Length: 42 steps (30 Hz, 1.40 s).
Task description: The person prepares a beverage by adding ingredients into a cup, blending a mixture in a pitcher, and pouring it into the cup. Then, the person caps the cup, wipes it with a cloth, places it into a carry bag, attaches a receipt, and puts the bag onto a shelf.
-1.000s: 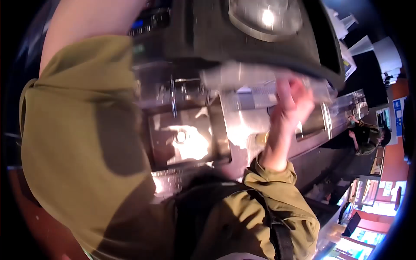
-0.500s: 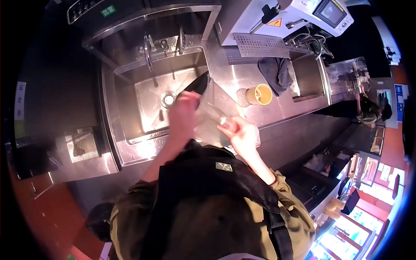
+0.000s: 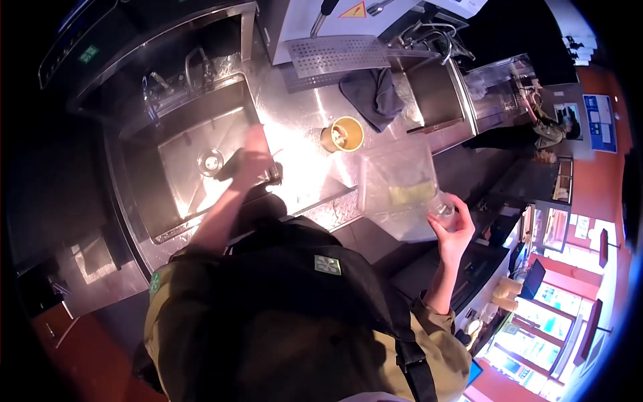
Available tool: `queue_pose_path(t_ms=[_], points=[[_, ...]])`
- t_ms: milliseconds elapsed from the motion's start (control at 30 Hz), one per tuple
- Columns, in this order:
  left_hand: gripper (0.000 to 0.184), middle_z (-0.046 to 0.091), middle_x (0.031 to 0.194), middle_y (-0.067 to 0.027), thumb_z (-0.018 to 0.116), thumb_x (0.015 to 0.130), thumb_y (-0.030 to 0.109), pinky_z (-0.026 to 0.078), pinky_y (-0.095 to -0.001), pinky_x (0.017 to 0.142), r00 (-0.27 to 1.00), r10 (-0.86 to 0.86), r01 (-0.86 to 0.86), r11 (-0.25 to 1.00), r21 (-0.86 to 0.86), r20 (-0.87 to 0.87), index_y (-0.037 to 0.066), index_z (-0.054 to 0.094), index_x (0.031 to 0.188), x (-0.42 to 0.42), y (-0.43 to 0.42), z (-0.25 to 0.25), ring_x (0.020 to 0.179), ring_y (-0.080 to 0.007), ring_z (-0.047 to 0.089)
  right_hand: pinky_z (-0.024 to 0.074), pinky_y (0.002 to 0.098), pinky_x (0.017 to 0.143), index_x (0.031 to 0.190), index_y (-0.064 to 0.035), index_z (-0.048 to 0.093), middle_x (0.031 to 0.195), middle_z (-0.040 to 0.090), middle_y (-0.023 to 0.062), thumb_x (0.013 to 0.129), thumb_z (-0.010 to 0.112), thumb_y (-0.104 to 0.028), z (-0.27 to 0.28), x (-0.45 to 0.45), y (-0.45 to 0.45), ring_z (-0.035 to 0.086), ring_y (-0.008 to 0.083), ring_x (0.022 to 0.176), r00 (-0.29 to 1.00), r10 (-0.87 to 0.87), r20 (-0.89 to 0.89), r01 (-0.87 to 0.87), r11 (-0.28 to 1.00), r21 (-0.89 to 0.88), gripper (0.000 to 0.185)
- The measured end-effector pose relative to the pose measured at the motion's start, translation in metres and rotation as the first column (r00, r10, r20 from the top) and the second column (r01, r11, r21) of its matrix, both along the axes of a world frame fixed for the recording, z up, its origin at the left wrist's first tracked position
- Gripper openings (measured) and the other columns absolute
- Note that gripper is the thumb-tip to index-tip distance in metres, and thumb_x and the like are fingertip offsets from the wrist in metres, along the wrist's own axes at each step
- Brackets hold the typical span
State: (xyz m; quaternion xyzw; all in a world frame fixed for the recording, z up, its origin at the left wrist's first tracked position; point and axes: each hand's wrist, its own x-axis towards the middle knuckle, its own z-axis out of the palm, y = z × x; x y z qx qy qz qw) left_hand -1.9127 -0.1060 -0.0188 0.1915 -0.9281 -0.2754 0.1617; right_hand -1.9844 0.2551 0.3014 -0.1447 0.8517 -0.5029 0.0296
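My right hand (image 3: 453,224) pinches the corner of a clear plastic container (image 3: 398,177) with a yellow-green patch on it. The container hangs over the counter's front edge. Blurred, my left hand (image 3: 254,157) is over the right side of the steel sink (image 3: 177,157), its fingers closed around something dark that I cannot make out. A yellow cup (image 3: 347,134) stands on the counter between and beyond my hands, with a little something inside it.
A dark cloth (image 3: 375,97) lies behind the cup, beside a perforated metal tray (image 3: 338,55) below a white machine. Faucets (image 3: 157,87) rise behind the sink. A second sink (image 3: 432,94) is to the right. A person (image 3: 549,130) stands farther along the counter.
My right hand has carried the clear container right, away from my left hand. My left hand stays by the sink with the dark item. The view has shifted, showing more on the right.
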Motion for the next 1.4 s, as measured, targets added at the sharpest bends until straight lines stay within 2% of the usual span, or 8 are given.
queue_pose_path(t_ms=[33, 133, 333, 533, 667, 733, 900, 1400], points=[[0.095, 0.034, 0.138, -0.0221, 0.08, 0.066, 0.034, 0.027, -0.0413, 0.11, 0.979, -0.189, 0.205, 0.865, 0.458, -0.081, 0.002, 0.028, 0.138, -0.023, 0.021, 0.03, 0.13, -0.0342, 0.032, 0.0467, 0.0225, 0.073, 0.104, 0.003, 0.06, 0.088, 0.064, 0.0042, 0.067, 0.075, 0.007, 0.002, -0.005, -0.001, 0.059, 0.0098, 0.082, 0.999, -0.043, 0.009, 0.043, 0.999, 0.0, 0.04], [0.116, 0.038, 0.137, -0.0207, 0.088, 0.049, 0.038, 0.03, -0.041, 0.108, 0.887, -0.321, 0.453, 0.749, 0.484, -0.333, 0.004, 0.024, 0.14, -0.075, 0.068, 0.059, 0.129, -0.0351, 0.035, 0.047, 0.0229, 0.078, 0.114, 0.0042, 0.06, 0.09, 0.065, 0.0053, 0.071, 0.075, 0.005, 0.002, -0.019, 0.018, 0.06, 0.0104, 0.083, 0.994, -0.091, 0.056, 0.085, 0.992, 0.097, 0.046], [0.094, 0.054, 0.12, -0.0152, 0.087, 0.052, 0.029, 0.044, -0.0399, 0.092, 0.956, -0.162, 0.282, 0.735, 0.616, -0.244, 0.011, 0.037, 0.13, -0.1, 0.093, 0.067, 0.111, -0.0323, 0.053, 0.0448, 0.0207, 0.073, 0.104, 0.0049, 0.064, 0.086, 0.065, 0.0021, 0.071, 0.077, 0.0, 0.025, -0.024, -0.011, 0.057, 0.0068, 0.078, 0.981, -0.125, 0.15, 0.084, 0.963, 0.255, 0.036], [0.088, 0.056, 0.116, -0.0132, 0.087, 0.051, 0.024, 0.045, -0.0398, 0.091, 0.92, 0.074, 0.244, 0.661, 0.71, -0.384, 0.011, 0.042, 0.126, -0.011, 0.025, 0.096, 0.107, -0.031, 0.056, 0.0434, 0.0213, 0.064, 0.095, 0.0028, 0.066, 0.073, 0.062, -0.0012, 0.071, 0.079, -0.009, 0.027, -0.028, -0.11, 0.053, 0.005, 0.068, 0.964, 0.18, 0.194, -0.228, 0.936, 0.267, 0.029], [0.083, 0.056, 0.113, -0.0103, 0.086, 0.048, 0.02, 0.04, -0.0396, 0.095, 0.949, 0.193, -0.083, 0.917, 0.391, -0.251, 0.009, 0.049, 0.121, 0.058, -0.03, 0.047, 0.111, -0.0321, 0.046, 0.045, 0.0317, 0.057, 0.083, 0.0011, 0.067, 0.062, 0.061, 0.005, 0.071, 0.078, -0.035, -0.022, -0.046, -0.203, 0.057, 0.015, 0.056, 0.842, 0.494, 0.218, -0.494, 0.541, 0.681, 0.04], [0.08, 0.057, 0.112, -0.0113, 0.084, 0.049, 0.02, 0.04, -0.0406, 0.094, 0.961, 0.225, -0.166, 0.933, 0.32, -0.158, 0.009, 0.049, 0.121, 0.075, -0.044, 0.002, 0.109, -0.0333, 0.046, 0.047, 0.0367, 0.06, 0.078, 0.0007, 0.065, 0.061, 0.062, 0.0096, 0.068, 0.077, -0.046, -0.046, -0.032, -0.268, 0.061, 0.0257, 0.058, 0.789, 0.548, 0.279, -0.53, 0.375, 0.761, 0.049], [0.082, 0.055, 0.119, -0.0123, 0.082, 0.052, 0.013, 0.038, -0.0404, 0.098, 0.953, 0.219, -0.139, 0.931, 0.338, -0.212, 0.008, 0.045, 0.125, 0.087, -0.051, -0.038, 0.116, -0.0352, 0.044, 0.05, 0.0355, 0.071, 0.091, -0.0046, 0.068, 0.082, 0.068, 0.0128, 0.064, 0.079, -0.049, -0.083, -0.021, -0.35, 0.066, 0.0264, 0.08, 0.7, 0.538, 0.47, -0.616, 0.121, 0.779, 0.053], [0.057, 0.057, 0.112, -0.016, 0.071, 0.065, 0.015, 0.039, -0.0411, 0.096, 0.87, 0.24, -0.053, 0.914, 0.401, -0.431, 0.005, 0.051, 0.117, 0.072, -0.023, -0.068, 0.108, -0.0366, 0.05, 0.0515, 0.0391, 0.076, 0.088, -0.0036, 0.069, 0.083, 0.068, 0.0156, 0.067, 0.076, -0.049, -0.105, 0.008, -0.369, 0.066, 0.0317, 0.084, 0.741, 0.626, 0.243, -0.386, 0.101, 0.917, 0.051]])
